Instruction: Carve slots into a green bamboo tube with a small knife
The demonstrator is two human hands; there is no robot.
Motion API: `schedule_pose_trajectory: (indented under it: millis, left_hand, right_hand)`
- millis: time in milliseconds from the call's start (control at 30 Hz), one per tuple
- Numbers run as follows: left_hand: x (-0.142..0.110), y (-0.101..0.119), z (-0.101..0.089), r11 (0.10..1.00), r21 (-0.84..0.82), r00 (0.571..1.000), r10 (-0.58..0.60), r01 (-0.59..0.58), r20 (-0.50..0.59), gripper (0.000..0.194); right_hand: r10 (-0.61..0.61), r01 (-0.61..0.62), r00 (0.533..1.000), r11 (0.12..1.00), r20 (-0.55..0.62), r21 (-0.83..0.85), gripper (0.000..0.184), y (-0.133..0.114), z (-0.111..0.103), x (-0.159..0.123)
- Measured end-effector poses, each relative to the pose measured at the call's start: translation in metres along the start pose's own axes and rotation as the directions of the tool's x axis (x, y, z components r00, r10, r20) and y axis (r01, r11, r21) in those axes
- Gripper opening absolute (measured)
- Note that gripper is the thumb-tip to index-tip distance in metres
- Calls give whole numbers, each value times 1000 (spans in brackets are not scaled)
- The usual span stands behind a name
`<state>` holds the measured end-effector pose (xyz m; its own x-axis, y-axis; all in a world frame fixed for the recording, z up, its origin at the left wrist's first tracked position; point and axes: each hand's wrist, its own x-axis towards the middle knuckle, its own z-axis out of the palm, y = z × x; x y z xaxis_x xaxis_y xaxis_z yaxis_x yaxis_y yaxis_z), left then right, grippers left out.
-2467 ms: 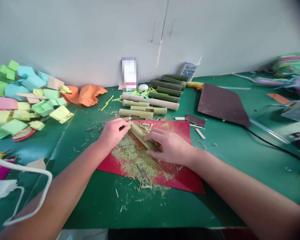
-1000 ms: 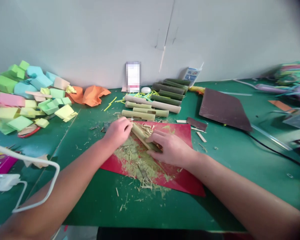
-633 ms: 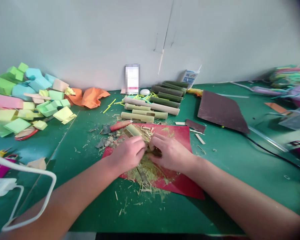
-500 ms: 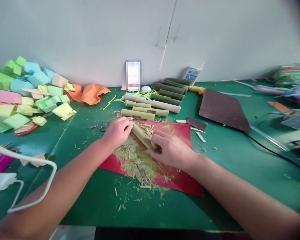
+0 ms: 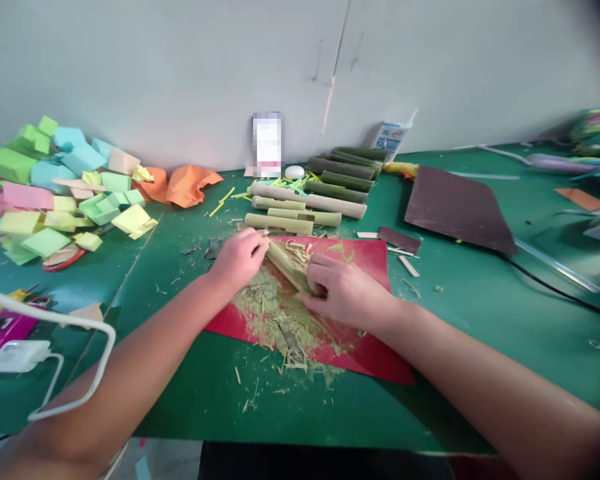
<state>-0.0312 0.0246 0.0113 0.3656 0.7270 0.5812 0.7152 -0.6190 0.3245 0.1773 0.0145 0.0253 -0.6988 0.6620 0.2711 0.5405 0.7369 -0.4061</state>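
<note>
A pale green bamboo piece (image 5: 286,263) lies slantwise on a red mat (image 5: 370,257), over a heap of green shavings (image 5: 275,317). My right hand (image 5: 343,292) is closed round the near end of the bamboo and presses it to the mat. My left hand (image 5: 239,257) is curled shut at the far end of the bamboo. What its fingers hold is hidden.
Several more bamboo sticks (image 5: 305,200) lie in rows behind the mat, darker ones nearer the wall. A brown sheet (image 5: 455,210) and a black cable (image 5: 555,290) are at the right. Coloured paper boxes (image 5: 55,193) are piled at the left, and a white cable (image 5: 75,320) lies near my left arm.
0.6 s ago my left hand was down the bamboo beside my right hand, and a red-handled object lay uncovered. It then returned to the far end and stays there. My right hand has kept its grip.
</note>
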Motion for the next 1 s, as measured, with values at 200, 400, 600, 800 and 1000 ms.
schedule_pose_trajectory:
  millis: [200,400,600,800,1000]
  left_hand:
    - [-1,5,0,1000,-12,998,26,-25,53,19]
    - [0,1,1,994,-44,984,105,-99,147,13]
    - [-1,3,0,994,-59,977,101,-92,188,15]
    - [1,3,-1,999,15,995,50,-51,81,21]
    - [0,-1,-2,998,65,1000,-7,6,11,20]
  right_hand:
    - [5,-5,1000,1000,7,1,29,2,0,0]
    - [-10,10,1000,999,16,33,29,2,1,0]
    - [-17,17,1000,999,16,28,28,1,1,-1]
    - [23,-23,1000,999,18,41,31,3,1,-1]
    - [10,-11,1000,999,20,53,32,2,1,1]
